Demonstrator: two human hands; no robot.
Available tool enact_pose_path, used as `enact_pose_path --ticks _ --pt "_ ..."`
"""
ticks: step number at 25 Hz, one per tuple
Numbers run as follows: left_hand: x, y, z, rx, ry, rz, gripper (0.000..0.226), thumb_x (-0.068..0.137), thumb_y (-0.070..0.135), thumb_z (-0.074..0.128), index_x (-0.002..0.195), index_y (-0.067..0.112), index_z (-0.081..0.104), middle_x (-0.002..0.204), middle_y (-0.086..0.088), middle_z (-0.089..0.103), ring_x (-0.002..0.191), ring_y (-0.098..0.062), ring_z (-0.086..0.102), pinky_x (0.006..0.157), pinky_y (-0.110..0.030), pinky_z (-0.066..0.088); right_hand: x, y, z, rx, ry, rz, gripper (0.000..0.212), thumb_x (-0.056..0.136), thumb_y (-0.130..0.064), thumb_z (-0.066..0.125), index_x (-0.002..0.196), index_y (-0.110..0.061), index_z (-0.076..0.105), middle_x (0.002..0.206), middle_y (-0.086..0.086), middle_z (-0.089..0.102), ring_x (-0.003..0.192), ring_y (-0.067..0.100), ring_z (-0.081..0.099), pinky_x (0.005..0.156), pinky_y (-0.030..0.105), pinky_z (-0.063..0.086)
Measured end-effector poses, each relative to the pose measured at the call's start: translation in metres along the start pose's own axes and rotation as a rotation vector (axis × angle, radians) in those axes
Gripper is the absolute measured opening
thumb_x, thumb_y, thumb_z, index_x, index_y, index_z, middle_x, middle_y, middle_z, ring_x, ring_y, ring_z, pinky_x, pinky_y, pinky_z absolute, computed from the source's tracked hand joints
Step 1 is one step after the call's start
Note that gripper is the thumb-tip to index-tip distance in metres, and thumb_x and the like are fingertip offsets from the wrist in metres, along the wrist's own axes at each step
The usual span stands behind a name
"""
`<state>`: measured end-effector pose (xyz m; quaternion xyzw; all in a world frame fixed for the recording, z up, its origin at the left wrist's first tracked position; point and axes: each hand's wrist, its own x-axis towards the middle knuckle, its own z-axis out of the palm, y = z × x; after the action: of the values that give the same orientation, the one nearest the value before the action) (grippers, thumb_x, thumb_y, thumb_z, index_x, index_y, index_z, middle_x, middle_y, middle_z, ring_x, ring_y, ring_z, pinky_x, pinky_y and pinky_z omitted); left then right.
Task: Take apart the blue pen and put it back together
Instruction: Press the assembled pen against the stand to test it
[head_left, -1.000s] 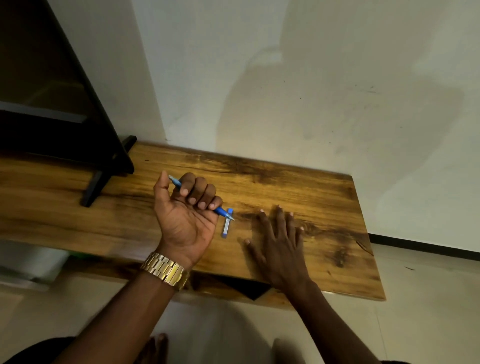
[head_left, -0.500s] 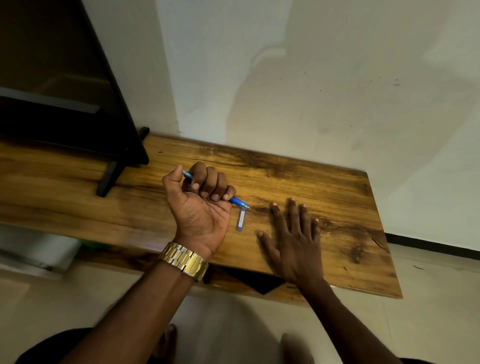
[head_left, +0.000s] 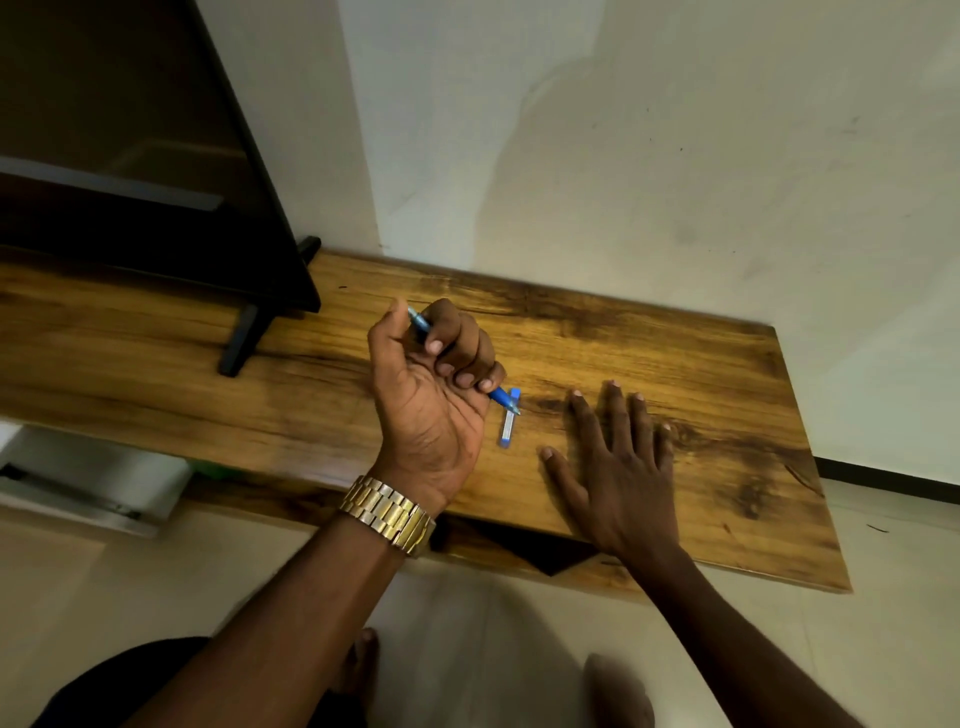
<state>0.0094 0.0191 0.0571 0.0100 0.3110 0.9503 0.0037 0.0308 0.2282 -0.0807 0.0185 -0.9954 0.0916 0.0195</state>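
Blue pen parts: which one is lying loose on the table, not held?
The cap, lying beside the left hand's little finger; the pen body is gripped in that fist.

Wooden table (head_left: 649, 353) against pale wall (head_left: 623, 156)

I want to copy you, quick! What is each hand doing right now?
Left hand: closed in a fist around the blue pen.
Right hand: open, flat on the table, holding nothing.
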Motion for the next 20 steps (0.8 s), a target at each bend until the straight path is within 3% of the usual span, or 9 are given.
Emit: enact_pose_path --ticks 4,9,13,20 --pt "-0.002 -0.005 0.001 0.165 -0.042 0.013 0.046 0.101 0.041 0.030 0.060 0.023 0.040 0.056 0.004 0.023 0.058 -0.017 0.014 0.053 -0.030 0.025 0.000 -0.002 -0.003 0.004 -0.006 0.004 0.085 0.102 -0.083 0.015 0.174 -0.040 0.008 0.186 0.008 -0.002 0.172 0.035 -0.005 0.135 0.065 0.007" --pt "-0.005 0.000 0.006 0.169 -0.070 0.018 0.042 0.099 0.041 0.024 0.063 0.022 0.026 0.059 0.001 0.018 0.058 -0.018 0.015 0.055 -0.034 0.019 -0.001 -0.003 -0.005 0.012 -0.001 -0.002 0.085 0.101 -0.084 0.015 0.174 -0.040 0.010 0.186 0.009 -0.001 0.172 0.035 -0.004 0.135 0.065 0.008" --pt "-0.016 0.004 0.005 0.269 -0.070 0.049 0.044 0.098 0.041 0.028 0.056 0.025 0.033 0.053 0.005 0.028 0.053 -0.015 0.021 0.051 -0.030 0.026 -0.002 -0.005 -0.008 0.011 -0.015 -0.002 0.086 0.100 -0.084 0.014 0.174 -0.040 0.010 0.186 0.008 -0.002 0.172 0.035 -0.005 0.135 0.065 0.007" --pt "-0.018 0.003 -0.002 0.301 -0.116 0.042 0.041 0.096 0.041 0.022 0.060 0.021 0.024 0.050 0.008 0.031 0.049 -0.012 0.026 0.050 -0.030 0.023 -0.001 -0.007 -0.012 0.021 -0.004 0.006 0.086 0.099 -0.084 0.016 0.173 -0.040 0.015 0.186 0.008 0.004 0.172 0.035 0.000 0.135 0.065 0.011"
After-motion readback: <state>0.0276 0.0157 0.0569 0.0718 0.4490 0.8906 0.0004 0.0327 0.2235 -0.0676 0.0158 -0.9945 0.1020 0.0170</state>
